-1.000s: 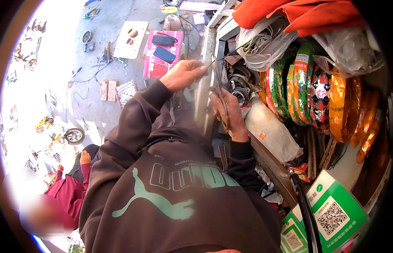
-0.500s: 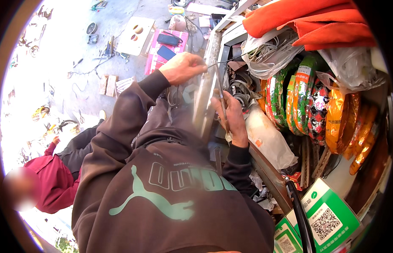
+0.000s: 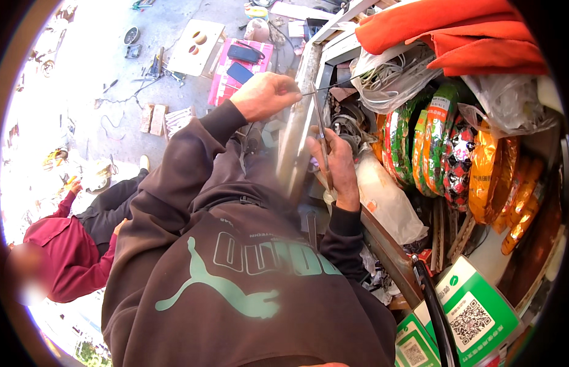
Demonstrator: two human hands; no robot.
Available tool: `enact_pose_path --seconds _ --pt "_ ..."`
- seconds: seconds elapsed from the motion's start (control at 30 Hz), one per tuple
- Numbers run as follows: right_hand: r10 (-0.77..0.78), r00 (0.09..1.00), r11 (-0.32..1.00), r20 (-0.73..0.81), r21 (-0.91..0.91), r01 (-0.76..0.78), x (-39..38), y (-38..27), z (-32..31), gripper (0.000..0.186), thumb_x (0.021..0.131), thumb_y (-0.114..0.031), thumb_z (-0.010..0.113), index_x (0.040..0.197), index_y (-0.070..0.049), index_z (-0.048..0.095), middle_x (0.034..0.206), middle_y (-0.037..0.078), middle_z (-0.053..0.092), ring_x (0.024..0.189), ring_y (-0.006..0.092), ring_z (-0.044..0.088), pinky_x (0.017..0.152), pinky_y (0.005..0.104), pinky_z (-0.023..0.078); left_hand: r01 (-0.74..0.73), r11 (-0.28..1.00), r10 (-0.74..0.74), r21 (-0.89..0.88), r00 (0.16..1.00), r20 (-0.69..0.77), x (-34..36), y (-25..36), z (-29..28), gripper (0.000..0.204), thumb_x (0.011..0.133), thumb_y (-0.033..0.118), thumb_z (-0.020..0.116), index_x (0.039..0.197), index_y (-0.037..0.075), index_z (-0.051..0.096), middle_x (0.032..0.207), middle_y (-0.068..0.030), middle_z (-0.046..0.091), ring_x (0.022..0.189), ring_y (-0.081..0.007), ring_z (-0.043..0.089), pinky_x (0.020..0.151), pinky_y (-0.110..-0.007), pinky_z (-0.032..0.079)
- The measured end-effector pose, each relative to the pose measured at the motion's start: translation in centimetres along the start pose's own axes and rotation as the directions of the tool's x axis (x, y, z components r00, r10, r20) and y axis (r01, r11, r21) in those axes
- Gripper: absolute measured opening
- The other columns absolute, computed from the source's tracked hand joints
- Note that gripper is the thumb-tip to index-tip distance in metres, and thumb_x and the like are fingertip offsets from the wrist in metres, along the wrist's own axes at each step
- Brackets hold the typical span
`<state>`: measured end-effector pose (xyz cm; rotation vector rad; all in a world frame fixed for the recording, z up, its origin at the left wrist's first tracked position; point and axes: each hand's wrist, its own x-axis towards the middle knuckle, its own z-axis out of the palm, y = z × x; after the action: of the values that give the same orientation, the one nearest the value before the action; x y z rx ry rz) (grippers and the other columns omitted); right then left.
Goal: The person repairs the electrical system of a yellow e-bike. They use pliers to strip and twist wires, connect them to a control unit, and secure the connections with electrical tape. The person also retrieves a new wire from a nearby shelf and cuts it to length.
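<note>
Black cable (image 3: 333,87) pinched in left hand (image 3: 266,98), crossing near tip of long metal tool (image 3: 317,113); contact unclear. Right hand (image 3: 341,165) wrapped round tool's lower end. Right of tool: pale wire coil (image 3: 388,82), farther right wrapped rings (image 3: 438,140). Left of tool: pink box (image 3: 219,90), 2 dark devices (image 3: 240,73) on top.

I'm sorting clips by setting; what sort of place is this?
Probably a small repair workshop, perhaps for bikes: shiny, colourful plastic-wrapped tyre-like rings, loosely coiled whitish cables, and dark metal tools scattered on grey ground.
</note>
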<state>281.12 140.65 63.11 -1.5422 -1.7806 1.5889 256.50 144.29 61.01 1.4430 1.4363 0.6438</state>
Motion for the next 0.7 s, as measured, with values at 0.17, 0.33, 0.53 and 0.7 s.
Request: enact_pose_path --seconds 0.17,0.33,0.53,0.7 --pt "0.012 1.000 0.999 -0.010 0.046 -0.012 -0.1 0.3 0.1 0.042 0.098 -0.032 0.071 0.120 0.004 0.065 0.079 0.000 0.061 0.071 0.0061 0.053 0.065 0.0232 0.045 0.019 1.000 -0.020 0.024 0.999 0.027 -0.1 0.1 -0.2 0.031 0.091 0.032 0.069 0.104 0.004 0.075 0.088 -0.0185 0.071 0.085 -0.0321 0.071 0.079 -0.041 0.055" --pt "0.034 0.999 0.999 -0.018 -0.034 -0.035 0.1 0.9 0.1 0.052 0.093 -0.041 0.069 0.117 0.005 0.068 0.095 0.023 0.073 0.082 0.0288 0.071 0.077 0.0374 0.054 0.018 0.999 -0.018 0.042 1.000 0.011 -0.3 -0.3 -0.3 0.032 0.090 0.033 0.069 0.104 0.004 0.075 0.089 -0.0183 0.072 0.085 -0.0323 0.071 0.079 -0.041 0.055" --pt "0.028 0.999 0.994 -0.039 -0.107 -0.032 0.2 1.4 0.1 0.053 0.093 -0.044 0.068 0.105 0.007 0.070 0.086 0.026 0.070 0.076 0.0320 0.070 0.070 0.0412 0.052 -0.024 1.000 0.024 -0.008 1.000 -0.017 -0.6 -0.8 0.4 0.026 0.094 0.024 0.070 0.101 -0.001 0.072 0.077 -0.0067 0.066 0.071 -0.0099 0.058 0.067 -0.030 0.050" --pt "0.001 0.998 0.991 -0.055 -0.137 -0.009 0.0 0.2 -0.2 0.045 0.095 -0.039 0.068 0.099 0.006 0.070 0.078 0.024 0.068 0.066 0.0284 0.067 0.064 0.0416 0.050 0.007 1.000 -0.007 0.005 1.000 -0.013 -0.9 -1.0 0.7 0.027 0.095 0.024 0.070 0.102 -0.001 0.072 0.076 -0.0047 0.065 0.070 -0.0093 0.057 0.065 -0.030 0.049"
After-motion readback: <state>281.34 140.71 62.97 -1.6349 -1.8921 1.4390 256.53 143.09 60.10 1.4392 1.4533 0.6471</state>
